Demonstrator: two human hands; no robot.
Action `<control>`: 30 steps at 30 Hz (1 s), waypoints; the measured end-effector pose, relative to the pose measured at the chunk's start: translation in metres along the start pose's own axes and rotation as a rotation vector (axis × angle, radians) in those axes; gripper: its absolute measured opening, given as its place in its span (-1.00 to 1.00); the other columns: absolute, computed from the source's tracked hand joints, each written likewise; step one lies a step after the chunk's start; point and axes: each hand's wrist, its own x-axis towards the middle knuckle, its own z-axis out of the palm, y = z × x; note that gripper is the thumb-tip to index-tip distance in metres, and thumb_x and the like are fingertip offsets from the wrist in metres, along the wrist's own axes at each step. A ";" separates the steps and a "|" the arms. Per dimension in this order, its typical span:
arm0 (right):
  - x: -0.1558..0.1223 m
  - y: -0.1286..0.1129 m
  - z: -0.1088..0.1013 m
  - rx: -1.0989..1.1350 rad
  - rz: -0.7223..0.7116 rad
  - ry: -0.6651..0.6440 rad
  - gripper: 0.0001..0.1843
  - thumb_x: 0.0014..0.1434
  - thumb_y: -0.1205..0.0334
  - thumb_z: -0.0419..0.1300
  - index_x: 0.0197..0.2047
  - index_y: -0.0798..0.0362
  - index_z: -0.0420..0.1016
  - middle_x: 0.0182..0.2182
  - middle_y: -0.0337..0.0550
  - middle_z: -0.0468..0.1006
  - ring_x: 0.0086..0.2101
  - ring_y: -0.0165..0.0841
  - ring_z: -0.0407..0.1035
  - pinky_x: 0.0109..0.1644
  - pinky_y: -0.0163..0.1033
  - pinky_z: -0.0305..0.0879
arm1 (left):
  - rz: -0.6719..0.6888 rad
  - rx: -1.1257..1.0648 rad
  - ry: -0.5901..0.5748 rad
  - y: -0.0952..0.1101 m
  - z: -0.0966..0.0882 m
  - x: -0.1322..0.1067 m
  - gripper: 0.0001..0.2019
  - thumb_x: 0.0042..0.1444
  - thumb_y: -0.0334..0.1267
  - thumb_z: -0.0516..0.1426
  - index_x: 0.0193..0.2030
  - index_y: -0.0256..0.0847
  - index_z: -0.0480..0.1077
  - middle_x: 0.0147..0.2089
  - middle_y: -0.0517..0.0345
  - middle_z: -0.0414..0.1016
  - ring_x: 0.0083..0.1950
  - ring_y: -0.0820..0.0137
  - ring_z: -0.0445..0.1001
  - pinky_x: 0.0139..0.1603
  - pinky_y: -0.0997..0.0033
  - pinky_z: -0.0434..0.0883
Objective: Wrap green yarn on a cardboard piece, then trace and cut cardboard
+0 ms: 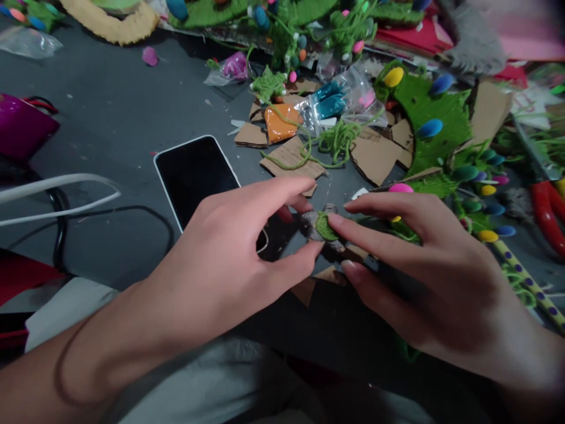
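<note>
My left hand [233, 241] pinches a small grey and green yarn-wrapped craft piece [326, 226] between thumb and fingers, just above the dark table. The piece looks roundish, with grey strands around a green patch; its far and under sides are partly hidden by fingers. My right hand [435, 265] comes in from the right with fingers stretched and apart. Its index fingertip touches the green patch, while the thumb stays off the piece. Below and behind my left hand lies a phone [196, 174] with a dark screen and white edge.
Cardboard scraps [293, 156], a tangle of green yarn [338, 141] and small bags of orange clay [282, 122] lie beyond my hands. A green curved form [435, 109] with coloured knobs stands right, near red-handled scissors [545, 215]. A white cable [62, 185] crosses the left.
</note>
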 end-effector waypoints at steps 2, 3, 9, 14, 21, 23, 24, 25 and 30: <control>0.000 0.001 0.000 0.015 -0.014 0.017 -0.49 0.38 0.29 0.28 0.37 -0.03 0.51 0.25 0.05 0.49 0.21 -0.06 0.46 0.35 0.11 0.43 | -0.038 -0.032 0.020 0.002 0.000 -0.001 -0.52 0.28 -0.15 0.31 0.32 -0.09 0.48 0.00 0.23 0.73 -0.12 0.37 0.68 0.06 0.37 0.65; 0.000 0.001 -0.001 0.037 -0.011 0.015 -0.48 0.38 0.28 0.28 0.38 -0.05 0.50 0.26 0.03 0.48 0.22 -0.08 0.45 0.34 0.08 0.44 | -0.049 -0.049 0.029 0.002 0.000 -0.001 -0.52 0.27 -0.16 0.32 0.31 -0.08 0.48 -0.01 0.24 0.73 -0.12 0.38 0.69 0.08 0.37 0.66; 0.000 -0.002 -0.004 0.158 0.071 -0.024 -0.39 0.40 0.23 0.28 0.48 -0.11 0.40 0.34 -0.08 0.42 0.32 -0.20 0.37 0.38 -0.10 0.41 | -0.064 -0.216 0.083 0.002 0.003 -0.006 -0.50 0.25 -0.18 0.36 0.31 -0.04 0.47 0.06 0.30 0.72 -0.02 0.45 0.69 0.13 0.45 0.67; -0.001 0.000 -0.002 0.040 -0.006 0.043 -0.46 0.41 0.21 0.27 0.42 -0.05 0.46 0.32 0.04 0.43 0.25 -0.08 0.41 0.37 0.09 0.40 | -0.118 -0.396 0.090 0.001 0.004 -0.005 -0.51 0.22 -0.20 0.40 0.28 -0.03 0.51 0.01 0.31 0.71 -0.07 0.51 0.69 0.04 0.54 0.68; 0.004 0.005 -0.005 -0.090 -0.123 0.106 -0.61 0.42 0.26 0.27 0.27 0.04 0.56 0.19 0.11 0.54 0.11 -0.12 0.47 0.29 0.10 0.42 | -0.157 -0.468 0.120 0.006 0.004 -0.004 -0.48 0.12 -0.22 0.45 0.23 -0.08 0.55 -0.04 0.34 0.72 -0.11 0.55 0.67 0.01 0.65 0.64; 0.003 0.006 -0.005 -0.105 -0.132 0.111 -0.64 0.44 0.25 0.25 0.27 0.01 0.56 0.18 0.09 0.55 0.12 -0.12 0.48 0.32 0.11 0.40 | -0.158 -0.464 0.123 0.007 0.004 -0.005 -0.48 0.12 -0.22 0.45 0.23 -0.08 0.55 -0.03 0.35 0.72 -0.10 0.55 0.67 0.02 0.65 0.63; 0.002 0.007 -0.004 -0.108 -0.131 0.111 -0.64 0.45 0.24 0.25 0.27 -0.01 0.55 0.18 0.08 0.54 0.13 -0.13 0.48 0.33 0.10 0.39 | -0.162 -0.463 0.127 0.007 0.005 -0.005 -0.48 0.13 -0.22 0.45 0.23 -0.08 0.55 -0.03 0.34 0.72 -0.09 0.55 0.66 0.03 0.63 0.63; 0.002 0.007 -0.004 -0.114 -0.129 0.111 -0.64 0.45 0.24 0.25 0.27 -0.03 0.55 0.18 0.06 0.54 0.13 -0.14 0.48 0.34 0.09 0.39 | -0.164 -0.467 0.130 0.007 0.005 -0.005 -0.49 0.13 -0.22 0.45 0.23 -0.07 0.56 -0.02 0.34 0.72 -0.08 0.53 0.67 0.05 0.61 0.63; 0.006 0.003 -0.001 -0.139 -0.098 0.191 -0.70 0.39 0.27 0.35 0.16 -0.11 0.62 0.05 -0.09 0.65 -0.03 -0.22 0.58 0.23 -0.04 0.47 | -0.152 -0.552 0.107 0.005 0.006 -0.004 -0.46 0.10 -0.21 0.48 0.24 -0.08 0.56 0.00 0.27 0.72 -0.03 0.45 0.67 0.09 0.51 0.66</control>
